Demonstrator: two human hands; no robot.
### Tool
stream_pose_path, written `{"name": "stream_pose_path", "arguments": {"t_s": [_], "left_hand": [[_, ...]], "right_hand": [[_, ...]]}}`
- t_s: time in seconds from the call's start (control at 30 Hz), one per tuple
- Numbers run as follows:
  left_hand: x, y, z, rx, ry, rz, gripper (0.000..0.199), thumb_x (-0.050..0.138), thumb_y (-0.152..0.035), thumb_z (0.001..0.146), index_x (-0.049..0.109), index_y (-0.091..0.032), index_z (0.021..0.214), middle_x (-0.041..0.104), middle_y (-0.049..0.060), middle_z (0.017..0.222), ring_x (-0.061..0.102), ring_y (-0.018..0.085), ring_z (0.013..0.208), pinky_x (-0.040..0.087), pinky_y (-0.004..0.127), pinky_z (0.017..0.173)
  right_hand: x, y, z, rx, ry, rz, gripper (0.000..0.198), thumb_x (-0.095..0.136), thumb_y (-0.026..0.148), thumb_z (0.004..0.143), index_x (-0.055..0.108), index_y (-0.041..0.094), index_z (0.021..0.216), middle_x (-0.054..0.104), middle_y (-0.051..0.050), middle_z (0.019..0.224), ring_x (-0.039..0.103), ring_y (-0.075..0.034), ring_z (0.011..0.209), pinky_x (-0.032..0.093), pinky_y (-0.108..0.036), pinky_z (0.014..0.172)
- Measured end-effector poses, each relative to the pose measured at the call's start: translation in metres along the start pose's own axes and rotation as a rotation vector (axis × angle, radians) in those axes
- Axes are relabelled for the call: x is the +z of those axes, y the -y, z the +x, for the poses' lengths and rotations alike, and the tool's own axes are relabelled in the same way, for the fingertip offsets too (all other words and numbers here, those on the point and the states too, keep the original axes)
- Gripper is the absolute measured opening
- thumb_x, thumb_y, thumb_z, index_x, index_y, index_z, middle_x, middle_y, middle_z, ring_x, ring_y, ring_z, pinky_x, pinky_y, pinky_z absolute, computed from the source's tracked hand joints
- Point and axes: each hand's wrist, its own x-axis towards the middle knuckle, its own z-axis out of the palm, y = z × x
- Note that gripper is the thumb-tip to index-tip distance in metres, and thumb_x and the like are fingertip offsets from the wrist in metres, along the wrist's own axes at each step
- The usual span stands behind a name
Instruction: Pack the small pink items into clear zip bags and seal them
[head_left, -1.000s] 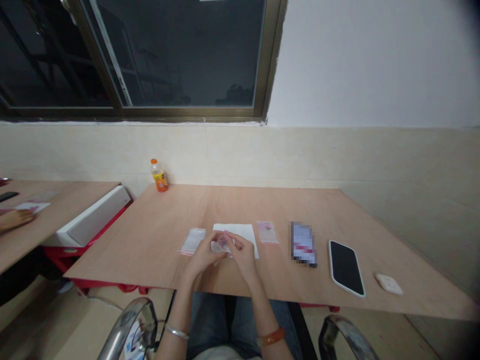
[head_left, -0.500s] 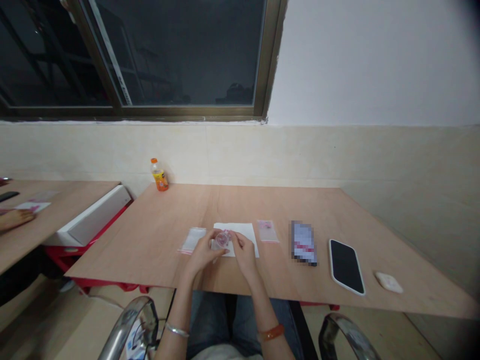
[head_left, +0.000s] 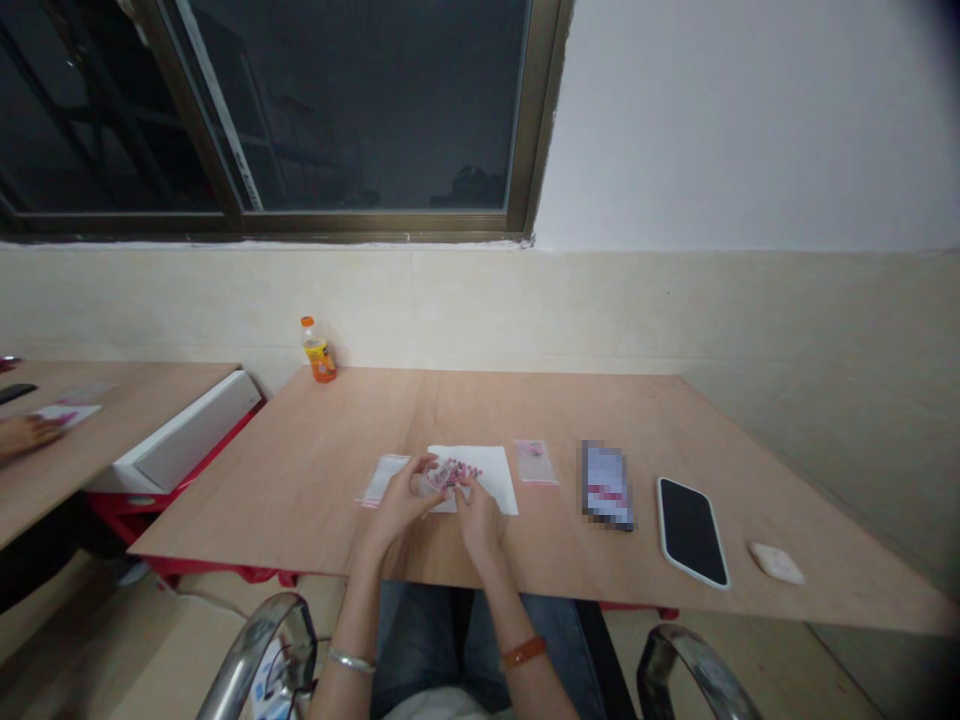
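My left hand point(head_left: 401, 502) is closed around a small clear round container point(head_left: 433, 480), which is tilted to the right over a white sheet of paper point(head_left: 495, 487). Pink and dark beads point(head_left: 466, 470) lie spread on the paper by the container's mouth. Beside them, my right hand point(head_left: 480, 515) is closed, its fingertips together near the container's rim; whatever they hold is hidden. A clear bag with a white inside point(head_left: 386, 478) lies partly behind my left hand. Right of the paper is a small clear bag with pink bits point(head_left: 534, 462).
A blurred-out phone-like item point(head_left: 607, 485), a tablet or phone with a white frame point(head_left: 693, 532) and a pale rounded case point(head_left: 777, 563) lie to the right. An orange drink bottle point(head_left: 319, 355) stands at the back left. Another person's hand point(head_left: 30, 435) rests on the neighbouring table.
The container has tipped to the right, and beads that were in it now lie on the paper. My right hand has moved slightly down and left.
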Motion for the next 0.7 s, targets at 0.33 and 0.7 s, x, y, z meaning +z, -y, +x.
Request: {"name": "stream_pose_path", "arguments": {"t_s": [0.33, 0.7], "left_hand": [[-0.002, -0.001, 0.001, -0.006, 0.006, -0.001, 0.045, 0.071, -0.024, 0.063, 0.056, -0.017, 0.105, 0.063, 0.008, 0.109, 0.057, 0.021, 0.103, 0.042, 0.035, 0.091], [-0.002, 0.004, 0.002, -0.009, -0.021, 0.018, 0.042, 0.072, -0.023, 0.061, 0.058, -0.018, 0.100, 0.063, 0.008, 0.106, 0.058, 0.023, 0.102, 0.043, 0.037, 0.091]], "right_hand": [[-0.001, 0.010, -0.006, -0.028, 0.026, -0.269, 0.026, 0.045, 0.030, 0.087, 0.067, 0.022, 0.098, 0.071, -0.010, 0.083, 0.066, -0.022, 0.070, 0.040, -0.027, 0.059], [-0.011, 0.008, 0.008, -0.013, -0.208, 0.307, 0.024, 0.052, 0.033, 0.079, 0.066, 0.015, 0.084, 0.069, -0.008, 0.078, 0.059, -0.018, 0.064, 0.041, -0.025, 0.055]]}}
